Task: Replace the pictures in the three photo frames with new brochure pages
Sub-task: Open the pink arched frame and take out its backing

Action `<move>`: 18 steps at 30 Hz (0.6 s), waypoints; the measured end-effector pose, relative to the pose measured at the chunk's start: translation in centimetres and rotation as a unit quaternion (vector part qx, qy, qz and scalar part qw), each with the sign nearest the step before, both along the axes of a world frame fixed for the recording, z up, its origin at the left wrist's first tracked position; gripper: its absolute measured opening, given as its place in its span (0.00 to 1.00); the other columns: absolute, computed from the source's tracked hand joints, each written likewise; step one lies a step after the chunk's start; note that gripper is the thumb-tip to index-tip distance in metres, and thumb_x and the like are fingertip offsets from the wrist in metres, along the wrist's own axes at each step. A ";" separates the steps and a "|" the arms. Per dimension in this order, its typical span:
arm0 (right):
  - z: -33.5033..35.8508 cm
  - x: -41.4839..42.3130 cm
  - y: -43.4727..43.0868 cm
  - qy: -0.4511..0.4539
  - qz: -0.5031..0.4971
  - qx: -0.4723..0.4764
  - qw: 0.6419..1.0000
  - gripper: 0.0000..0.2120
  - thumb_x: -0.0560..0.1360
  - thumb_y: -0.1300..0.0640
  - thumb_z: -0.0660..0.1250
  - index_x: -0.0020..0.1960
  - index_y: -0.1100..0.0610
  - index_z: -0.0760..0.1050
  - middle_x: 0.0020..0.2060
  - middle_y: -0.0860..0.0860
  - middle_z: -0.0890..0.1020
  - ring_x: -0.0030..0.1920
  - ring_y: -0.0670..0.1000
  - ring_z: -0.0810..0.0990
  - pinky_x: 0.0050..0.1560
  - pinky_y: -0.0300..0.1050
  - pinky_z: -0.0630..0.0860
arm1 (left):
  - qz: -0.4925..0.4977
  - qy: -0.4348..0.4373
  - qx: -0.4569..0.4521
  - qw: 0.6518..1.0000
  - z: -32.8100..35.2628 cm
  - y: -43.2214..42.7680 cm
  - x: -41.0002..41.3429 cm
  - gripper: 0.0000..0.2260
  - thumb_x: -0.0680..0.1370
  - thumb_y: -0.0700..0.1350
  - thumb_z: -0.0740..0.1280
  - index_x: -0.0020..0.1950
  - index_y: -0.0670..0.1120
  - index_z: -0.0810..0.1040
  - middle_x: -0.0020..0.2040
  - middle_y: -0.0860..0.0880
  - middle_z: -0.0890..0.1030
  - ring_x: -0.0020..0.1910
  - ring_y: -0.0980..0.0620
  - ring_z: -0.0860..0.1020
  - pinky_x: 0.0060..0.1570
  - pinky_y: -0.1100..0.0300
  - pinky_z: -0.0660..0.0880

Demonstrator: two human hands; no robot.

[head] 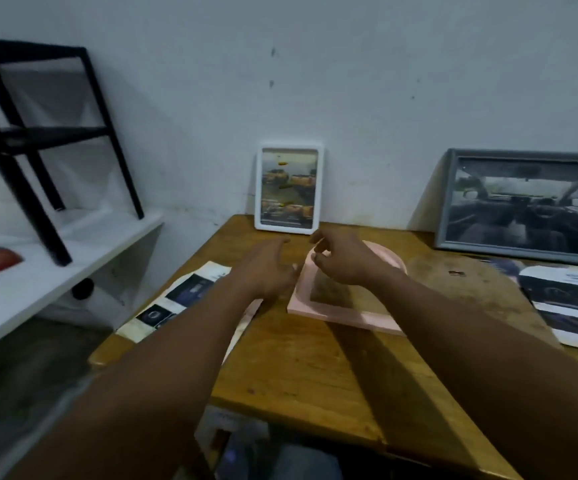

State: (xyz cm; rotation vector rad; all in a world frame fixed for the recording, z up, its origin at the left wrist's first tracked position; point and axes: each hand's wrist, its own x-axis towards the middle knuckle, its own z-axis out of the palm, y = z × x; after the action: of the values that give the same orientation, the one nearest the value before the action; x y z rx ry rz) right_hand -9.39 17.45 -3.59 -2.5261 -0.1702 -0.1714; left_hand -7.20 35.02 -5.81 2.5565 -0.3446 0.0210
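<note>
Scuffed wooden table [315,368] carries a flat, arch-topped pink frame [343,316].

Your left hand [267,271] and right hand [346,263] are bare. Both forearms [481,341] run uncovered from the lower corners of the frame up to the wrists. At bottom centre a patch of grey-blue cloth [301,462] shows, too blurred to identify as clothing.

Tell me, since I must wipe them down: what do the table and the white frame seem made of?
Table: looks like wood, worn yellowish finish, visible grain and dark stains. White frame: probably plastic, smooth with rounded corners; painted wood is possible.
</note>
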 end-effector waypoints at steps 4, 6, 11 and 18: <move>-1.8 0.8 5.9 0.047 0.048 -0.024 0.997 0.20 0.78 0.54 0.68 0.69 0.51 0.71 0.63 0.51 0.78 0.59 0.53 0.78 0.59 0.53 0.79 | 0.044 0.000 0.040 0.998 -2.5 7.2 -1.1 0.29 0.82 0.53 0.67 0.81 0.52 0.62 0.77 0.46 0.70 0.74 0.43 0.70 0.71 0.48 0.70; -2.7 1.1 7.7 0.058 0.060 -0.034 0.996 0.21 0.79 0.57 0.67 0.70 0.50 0.69 0.66 0.52 0.77 0.61 0.54 0.77 0.61 0.53 0.78 | 0.056 -0.004 0.068 0.996 -3.8 9.6 -1.7 0.28 0.82 0.53 0.65 0.80 0.50 0.63 0.75 0.45 0.73 0.71 0.43 0.73 0.69 0.48 0.72; -4.3 1.7 10.5 0.083 0.068 -0.066 0.992 0.26 0.79 0.61 0.63 0.74 0.47 0.62 0.67 0.55 0.75 0.61 0.57 0.77 0.59 0.53 0.78 | 0.069 -0.070 0.053 0.994 -5.9 11.2 -3.3 0.22 0.83 0.52 0.64 0.75 0.46 0.72 0.71 0.46 0.77 0.69 0.46 0.74 0.68 0.51 0.70; -5.3 2.0 12.2 0.081 0.053 -0.096 0.991 0.27 0.79 0.57 0.64 0.75 0.48 0.60 0.70 0.54 0.74 0.64 0.58 0.75 0.61 0.56 0.77 | 0.117 -0.100 0.048 0.987 -7.1 11.4 -2.9 0.22 0.83 0.54 0.62 0.74 0.47 0.72 0.69 0.48 0.78 0.68 0.47 0.75 0.67 0.49 0.73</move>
State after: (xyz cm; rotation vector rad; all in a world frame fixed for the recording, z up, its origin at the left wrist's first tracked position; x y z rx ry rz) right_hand -7.43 29.67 -8.88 -2.6991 -0.2675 0.0966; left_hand -10.07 46.39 -12.91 2.6825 -0.1210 0.3576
